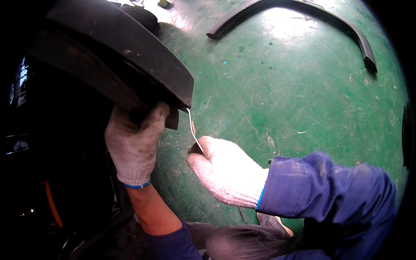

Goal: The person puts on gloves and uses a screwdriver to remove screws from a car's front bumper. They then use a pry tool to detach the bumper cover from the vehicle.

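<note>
A dark wheel arch trim (143,52) runs down along the black car body on the left, and its lower end hangs over the floor. My left hand (136,143), in a whitish knit glove, is closed at that lower end, thumb on the near side and fingers partly hidden in shadow. From the trim's corner a thin white strip (192,125) comes down in a slight curve. My right hand (229,171), gloved the same way, pinches the strip's lower end between thumb and fingers. A small dark patch shows at those fingertips; I cannot tell what it is.
Another curved black arch trim (310,8) lies on the green floor (242,99) at the far right. A tyre (141,16) stands behind the car part at the top. My shoe (275,222) and bent knee are below. A dark object (406,134) sits at the right rim.
</note>
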A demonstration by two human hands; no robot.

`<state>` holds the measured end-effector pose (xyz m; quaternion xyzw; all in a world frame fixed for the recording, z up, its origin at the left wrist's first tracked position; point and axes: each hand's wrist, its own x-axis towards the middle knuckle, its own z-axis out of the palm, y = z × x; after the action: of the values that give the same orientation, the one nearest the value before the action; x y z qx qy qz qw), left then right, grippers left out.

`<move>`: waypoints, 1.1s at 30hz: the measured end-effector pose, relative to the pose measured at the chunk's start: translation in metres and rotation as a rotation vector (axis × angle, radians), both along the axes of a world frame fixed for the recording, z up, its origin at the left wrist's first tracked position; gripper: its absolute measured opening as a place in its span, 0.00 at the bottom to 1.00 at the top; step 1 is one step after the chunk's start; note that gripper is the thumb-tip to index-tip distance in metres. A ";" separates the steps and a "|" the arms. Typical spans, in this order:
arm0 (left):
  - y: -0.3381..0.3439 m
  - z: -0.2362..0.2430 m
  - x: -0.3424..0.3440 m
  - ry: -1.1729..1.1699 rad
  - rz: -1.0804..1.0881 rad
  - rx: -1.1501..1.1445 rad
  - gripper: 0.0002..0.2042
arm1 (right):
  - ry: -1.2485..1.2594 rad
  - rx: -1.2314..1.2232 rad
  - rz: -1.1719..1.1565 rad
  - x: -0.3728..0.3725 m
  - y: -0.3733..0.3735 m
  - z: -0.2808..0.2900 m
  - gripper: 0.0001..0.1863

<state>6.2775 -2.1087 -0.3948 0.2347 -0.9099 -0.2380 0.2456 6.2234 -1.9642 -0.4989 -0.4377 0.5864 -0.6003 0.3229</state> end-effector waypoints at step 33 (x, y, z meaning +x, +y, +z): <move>-0.002 -0.004 0.003 -0.049 -0.010 0.058 0.18 | 0.120 -0.017 -0.232 0.014 -0.024 -0.008 0.18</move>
<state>6.2801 -2.1112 -0.3988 0.2429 -0.9096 -0.2596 0.2150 6.2379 -1.9880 -0.5066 -0.4049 0.6462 -0.6113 0.2118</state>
